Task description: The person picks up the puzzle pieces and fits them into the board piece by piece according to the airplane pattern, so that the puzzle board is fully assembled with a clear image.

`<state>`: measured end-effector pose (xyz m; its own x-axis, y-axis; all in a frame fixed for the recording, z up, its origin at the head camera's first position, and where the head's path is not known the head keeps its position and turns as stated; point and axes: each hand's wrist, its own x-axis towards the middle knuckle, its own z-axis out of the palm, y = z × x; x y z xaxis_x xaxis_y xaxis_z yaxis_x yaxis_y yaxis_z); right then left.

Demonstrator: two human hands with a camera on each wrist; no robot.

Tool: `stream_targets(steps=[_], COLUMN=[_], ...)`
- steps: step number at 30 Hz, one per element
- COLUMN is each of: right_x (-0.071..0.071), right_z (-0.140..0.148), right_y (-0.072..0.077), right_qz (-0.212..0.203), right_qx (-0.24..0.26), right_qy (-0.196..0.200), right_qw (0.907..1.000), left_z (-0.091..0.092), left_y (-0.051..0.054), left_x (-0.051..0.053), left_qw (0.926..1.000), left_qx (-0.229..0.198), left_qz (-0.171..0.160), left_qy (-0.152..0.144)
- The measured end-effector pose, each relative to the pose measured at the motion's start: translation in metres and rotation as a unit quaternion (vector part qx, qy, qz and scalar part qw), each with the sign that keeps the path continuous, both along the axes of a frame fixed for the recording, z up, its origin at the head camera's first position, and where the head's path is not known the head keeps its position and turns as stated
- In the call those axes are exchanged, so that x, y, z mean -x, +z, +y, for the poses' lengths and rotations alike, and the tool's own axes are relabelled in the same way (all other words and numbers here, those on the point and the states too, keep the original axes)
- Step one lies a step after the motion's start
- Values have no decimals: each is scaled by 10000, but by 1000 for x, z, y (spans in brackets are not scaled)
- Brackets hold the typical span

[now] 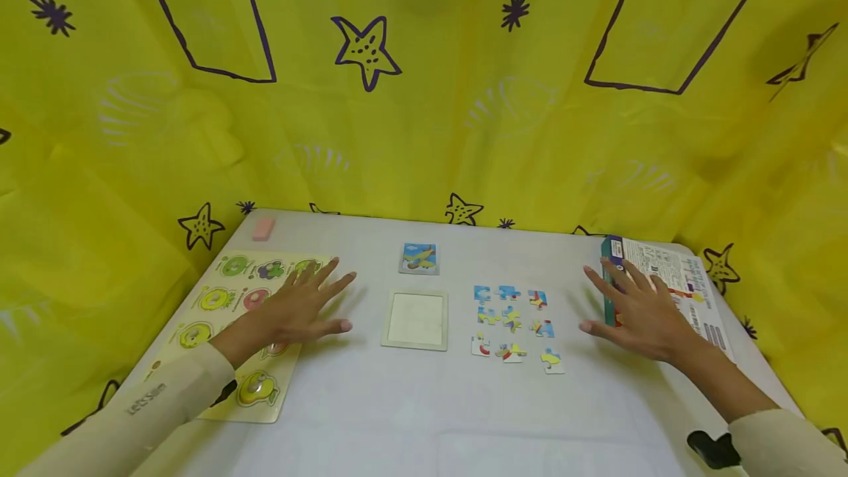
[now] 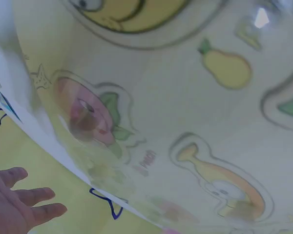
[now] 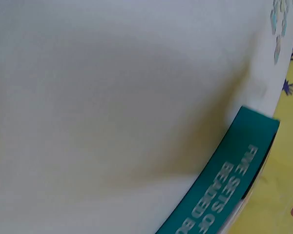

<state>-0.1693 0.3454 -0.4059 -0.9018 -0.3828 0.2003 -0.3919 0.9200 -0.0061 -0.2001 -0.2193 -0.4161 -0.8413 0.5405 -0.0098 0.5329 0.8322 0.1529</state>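
My left hand [image 1: 298, 308], fingers spread and holding nothing, hovers over the right side of a fruit puzzle board [image 1: 285, 381]. The right hand [image 1: 645, 319] is spread too, above the left part of a printed box [image 1: 705, 308]. Between the hands lies a small square puzzle frame [image 1: 386, 330] with a pale bare inside. Right of it, several loose jigsaw pieces [image 1: 511, 319] are laid out in rows. A little picture card [image 1: 419, 258] with a yellow plane lies behind the frame. The left wrist view shows the board's fruit pictures [image 2: 227, 68] close up.
A pink block [image 1: 263, 229] sits at the table's back left corner. The white table [image 1: 371, 418] ends against a yellow patterned curtain [image 1: 424, 131] at the back and sides. In the right wrist view, the box's green side [image 3: 224, 180] stands up from the tabletop.
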Motion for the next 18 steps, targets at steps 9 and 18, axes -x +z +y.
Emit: stream_targets(steps=[9,18], right_x=[6,18], right_z=[-38,-81], right_y=[2,5], right_qz=[-196,-1028], right_qx=[531,1125], right_qy=[379,245], right_qw=[9977,9880], left_z=[15,34], left_y=[2,-4], left_x=[-5,-2], left_qw=[9991,9966], left_qx=[-14,316], left_qz=[-148,-536], left_qy=[-387,-533])
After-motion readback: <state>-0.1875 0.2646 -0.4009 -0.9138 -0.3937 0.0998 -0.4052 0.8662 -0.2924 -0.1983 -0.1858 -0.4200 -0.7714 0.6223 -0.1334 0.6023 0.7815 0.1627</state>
